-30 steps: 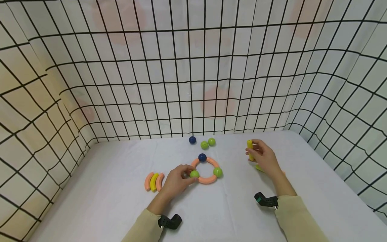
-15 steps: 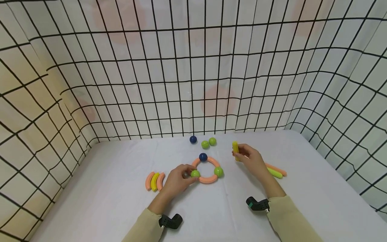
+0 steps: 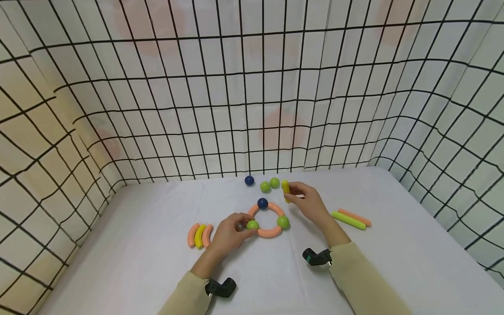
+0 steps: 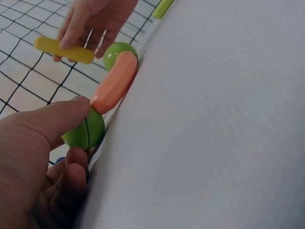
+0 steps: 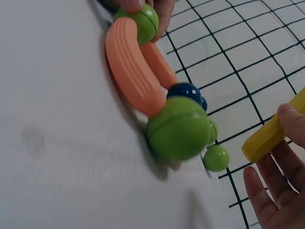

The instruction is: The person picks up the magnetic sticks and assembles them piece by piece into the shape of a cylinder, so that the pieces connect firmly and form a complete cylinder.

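Observation:
On the white table lies a ring of orange curved sticks (image 3: 269, 232) joined by a blue ball (image 3: 262, 203) at the far side and green balls at the left and right. My left hand (image 3: 230, 234) pinches the ring's left green ball (image 4: 88, 131) between thumb and fingers. The right green ball (image 5: 178, 129) sits at the end of the near orange stick, with no hand on it. Above the table, just right of the ring, my right hand (image 3: 311, 203) pinches a short yellow stick (image 3: 285, 190), held nearly upright in the head view.
Two loose green balls (image 3: 270, 184) and a blue ball (image 3: 249, 180) lie behind the ring. To the left are two orange curved sticks and a yellow curved stick (image 3: 200, 236). A light green straight stick (image 3: 348, 220) and an orange straight stick (image 3: 356, 217) lie right. Black-gridded walls (image 3: 252, 109) enclose the table.
My right hand has carried the yellow stick leftward from the table's right side to near the ring, uncovering the green and orange straight sticks. My left hand keeps its pinch on the green ball.

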A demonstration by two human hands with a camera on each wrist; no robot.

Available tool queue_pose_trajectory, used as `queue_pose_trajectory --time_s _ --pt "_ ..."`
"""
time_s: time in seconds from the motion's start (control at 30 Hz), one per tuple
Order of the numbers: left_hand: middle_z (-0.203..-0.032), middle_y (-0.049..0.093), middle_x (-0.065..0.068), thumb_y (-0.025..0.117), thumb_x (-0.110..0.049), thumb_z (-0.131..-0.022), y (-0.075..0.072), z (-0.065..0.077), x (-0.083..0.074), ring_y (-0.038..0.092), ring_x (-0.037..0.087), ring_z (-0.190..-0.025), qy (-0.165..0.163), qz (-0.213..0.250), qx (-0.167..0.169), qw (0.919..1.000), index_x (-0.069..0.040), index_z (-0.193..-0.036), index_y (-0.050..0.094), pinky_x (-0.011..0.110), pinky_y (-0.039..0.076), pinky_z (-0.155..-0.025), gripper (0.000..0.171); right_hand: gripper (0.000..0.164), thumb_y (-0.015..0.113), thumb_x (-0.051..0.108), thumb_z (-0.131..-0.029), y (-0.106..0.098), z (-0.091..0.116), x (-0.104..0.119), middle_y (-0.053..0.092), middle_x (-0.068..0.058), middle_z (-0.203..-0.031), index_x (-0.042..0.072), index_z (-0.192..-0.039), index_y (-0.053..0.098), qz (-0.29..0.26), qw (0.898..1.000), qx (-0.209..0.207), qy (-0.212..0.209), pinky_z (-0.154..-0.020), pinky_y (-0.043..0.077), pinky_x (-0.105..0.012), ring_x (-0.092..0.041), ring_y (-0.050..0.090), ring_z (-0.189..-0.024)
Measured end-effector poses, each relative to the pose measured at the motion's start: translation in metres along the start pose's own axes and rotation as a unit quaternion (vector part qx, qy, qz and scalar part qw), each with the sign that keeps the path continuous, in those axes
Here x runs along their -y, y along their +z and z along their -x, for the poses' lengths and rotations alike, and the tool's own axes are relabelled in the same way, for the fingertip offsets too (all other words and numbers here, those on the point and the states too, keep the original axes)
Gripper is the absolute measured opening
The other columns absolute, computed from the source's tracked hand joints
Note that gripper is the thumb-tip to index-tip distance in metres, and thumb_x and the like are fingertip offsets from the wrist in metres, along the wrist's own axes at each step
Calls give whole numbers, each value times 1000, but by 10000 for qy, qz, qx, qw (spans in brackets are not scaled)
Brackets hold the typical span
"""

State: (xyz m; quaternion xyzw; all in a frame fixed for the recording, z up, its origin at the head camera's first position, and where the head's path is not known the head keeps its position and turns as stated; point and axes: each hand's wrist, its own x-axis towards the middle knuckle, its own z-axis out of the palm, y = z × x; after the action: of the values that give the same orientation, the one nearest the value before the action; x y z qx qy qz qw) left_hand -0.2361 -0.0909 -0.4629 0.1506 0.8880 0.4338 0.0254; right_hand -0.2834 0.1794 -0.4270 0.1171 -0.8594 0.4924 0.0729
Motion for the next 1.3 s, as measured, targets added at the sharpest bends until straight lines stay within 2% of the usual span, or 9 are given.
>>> queue_pose_trajectory --time_s 0.23,0.5,0.63,0.8,1.03,1.3 --pt "-100 64 -4 78 -34 -87 -1 0 1 53 13 -80 25 -59 -10 10000 -25 -116 70 22 44 -65 31 34 68 21 -96 20 -7 11 69 -9 -120 13 -128 64 -328 9988 -116 340 -94 56 -37 -25 64 -113" --pt "-100 66 -3 77 -33 -87 0 0 0 53 12 -81 88 -22 -63 9999 -22 -117 71 22 45 -66 32 37 68 20 -96 35 -14 24 69 -10 -123 13 -132 63 -394 9981 -64 470 -97 55 -37 -25 63 -116" --pt "-100 66 -2 78 -32 -87 0 0 0 53 12 -81 111 -2 -82 9999 -21 -116 71 22 45 -66 32 36 67 18 -96 41 -18 28 68 -11 -123 11 -131 62 -502 9975 -54 497 -93 57 -33 -26 63 -116" --pt "-100 65 -3 78 -32 -87 -1 0 0 53 13 -80 82 11 -17 10000 -23 -116 70 21 45 -63 31 33 67 16 -96 48 -23 30 69 -11 -121 11 -128 64 -432 9978 -107 495 -90 58 -31 -26 64 -113" --pt "-100 64 -3 76 -34 -88 -2 1 0 53 13 -81 83 11 38 10000 -24 -116 70 22 45 -64 30 30 67 20 -96 57 -32 23 69 -6 -120 15 -126 65 -404 9969 -120 665 -92 57 -34 -23 64 -112" --pt "-100 65 -4 77 -35 -88 -1 1 1 54 12 -81 111 -1 0 9999 -24 -115 70 22 45 -66 30 28 68 21 -96 61 -33 22 69 -6 -117 16 -123 66 -468 9969 -18 626 -89 58 -33 -22 64 -110"
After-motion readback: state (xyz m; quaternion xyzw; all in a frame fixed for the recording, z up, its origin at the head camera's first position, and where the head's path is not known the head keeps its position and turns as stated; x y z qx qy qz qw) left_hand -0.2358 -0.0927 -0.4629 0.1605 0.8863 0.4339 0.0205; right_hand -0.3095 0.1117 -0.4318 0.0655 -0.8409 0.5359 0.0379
